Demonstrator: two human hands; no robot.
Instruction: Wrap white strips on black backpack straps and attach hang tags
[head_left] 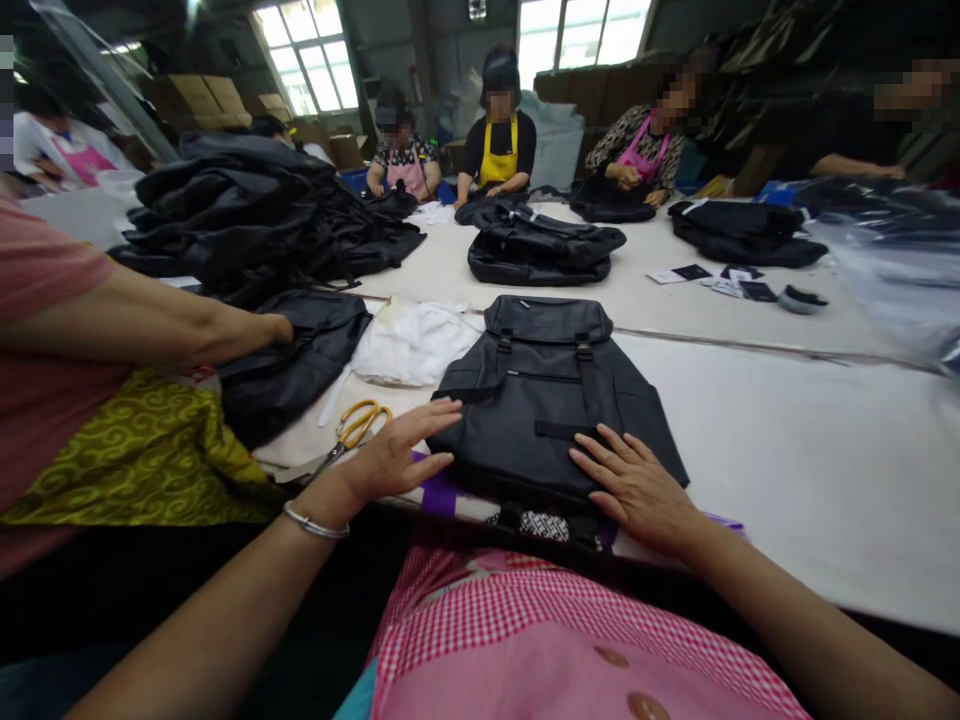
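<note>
A black backpack (541, 385) lies flat on the white table in front of me, its flap at the far end and two buckled straps running down its front. My right hand (634, 485) rests with fingers spread on its lower right part, near a short black strap (556, 430). At the lower left edge of the backpack is my left hand (401, 450), fingers stretched out and thumb apart, holding nothing. Whether its fingertips touch the bag I cannot tell. Scissors with yellow handles (358, 424) lie just left of that hand.
A crumpled white cloth (420, 340) sits left of the backpack. Beside me a co-worker's arm (202, 325) reaches onto another black bag (300, 350). Black bags are heaped (247, 210) at the back left. Tags (739, 280) lie at the right; several people work across the table.
</note>
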